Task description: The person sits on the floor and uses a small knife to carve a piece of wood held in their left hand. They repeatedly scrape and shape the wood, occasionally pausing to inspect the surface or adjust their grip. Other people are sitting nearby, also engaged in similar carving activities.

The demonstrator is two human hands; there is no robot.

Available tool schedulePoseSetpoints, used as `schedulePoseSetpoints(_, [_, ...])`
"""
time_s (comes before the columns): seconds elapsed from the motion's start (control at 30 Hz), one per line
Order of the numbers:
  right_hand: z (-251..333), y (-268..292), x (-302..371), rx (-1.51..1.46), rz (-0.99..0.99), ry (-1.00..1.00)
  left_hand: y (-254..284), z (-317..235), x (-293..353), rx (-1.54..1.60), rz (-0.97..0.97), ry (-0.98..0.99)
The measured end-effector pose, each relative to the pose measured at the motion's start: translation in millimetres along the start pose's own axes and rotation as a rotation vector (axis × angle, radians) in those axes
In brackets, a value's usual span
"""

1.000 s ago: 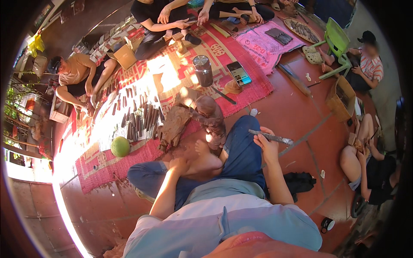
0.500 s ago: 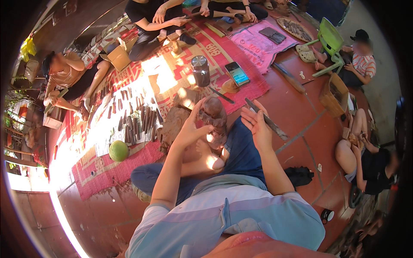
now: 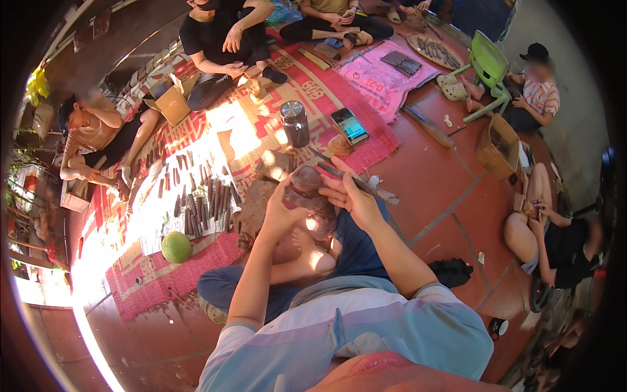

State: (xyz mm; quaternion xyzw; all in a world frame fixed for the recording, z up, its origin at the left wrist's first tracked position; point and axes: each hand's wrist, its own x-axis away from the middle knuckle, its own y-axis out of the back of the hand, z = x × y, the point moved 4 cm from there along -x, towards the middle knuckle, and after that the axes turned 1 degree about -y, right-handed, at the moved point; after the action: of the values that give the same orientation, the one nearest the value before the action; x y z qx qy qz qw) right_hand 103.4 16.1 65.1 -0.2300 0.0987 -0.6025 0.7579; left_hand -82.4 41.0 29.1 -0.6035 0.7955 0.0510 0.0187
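Note:
My left hand is wrapped round the left side of a brown carved wooden figure with a rounded top. The figure stands between my legs, just beyond my bare foot. My right hand is on the figure's right side, its fingertips at or very near the surface. Between its thumb and fingers runs a long, flat, dark tool, whose exact kind I cannot tell. Left of my left hand lies a rough wood block.
Many dark-handled carving tools lie on the red mat at left, near a green round fruit. Ahead stand a steel flask and a phone. A mallet-like wooden tool lies right. Several people sit around.
My right hand has moved left with the flat tool, from beside the figure onto its right side. My left hand keeps its grip. The view has shifted slightly.

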Motion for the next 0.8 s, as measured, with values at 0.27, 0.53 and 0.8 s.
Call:
schedulePoseSetpoints(0.27, [10.4, 12.0, -15.0, 0.018, 0.146, -0.1, -7.8, 8.0, 4.5, -0.04, -0.124, -0.133])
schedulePoseSetpoints(0.53, [12.1, -16.5, -22.1, 0.053, 0.222, -0.127, 8.9, 4.0, 18.1, -0.008, -0.198, -0.142])
schedulePoseSetpoints(0.8, [7.6, -23.9, -36.2, 0.001, 0.289, -0.144, 16.8, 5.6, 18.1, 0.183, -0.163, -0.115])
